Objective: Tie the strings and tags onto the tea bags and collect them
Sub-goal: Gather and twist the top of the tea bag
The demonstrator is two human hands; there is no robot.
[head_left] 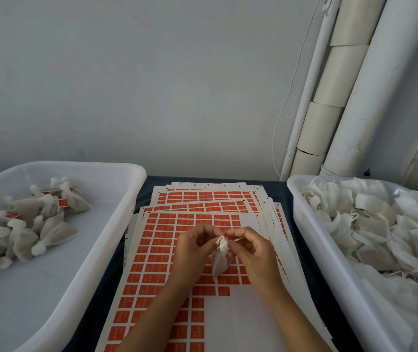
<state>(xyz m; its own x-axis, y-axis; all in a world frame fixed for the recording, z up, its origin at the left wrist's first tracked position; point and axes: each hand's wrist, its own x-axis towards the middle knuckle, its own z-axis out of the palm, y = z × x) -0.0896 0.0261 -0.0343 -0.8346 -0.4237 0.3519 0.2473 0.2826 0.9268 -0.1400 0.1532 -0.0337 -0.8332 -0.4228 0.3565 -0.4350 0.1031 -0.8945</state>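
Your left hand (192, 246) and right hand (251, 246) both pinch the gathered neck of one tea bag (220, 260), held above the tag sheets (152, 250) so its string (222, 240) can be cinched where tags are close. The left tray (116, 214) collects the finished bags (30, 224); the right tray (302, 214) on the worktop (142, 196) feeds untied ones (370, 224).

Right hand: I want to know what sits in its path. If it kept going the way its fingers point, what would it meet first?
The right hand points leftward at the tea bag it is pinching; just beyond lies the left hand. So it would probably meet the left hand's fingers first, though depth is unclear.
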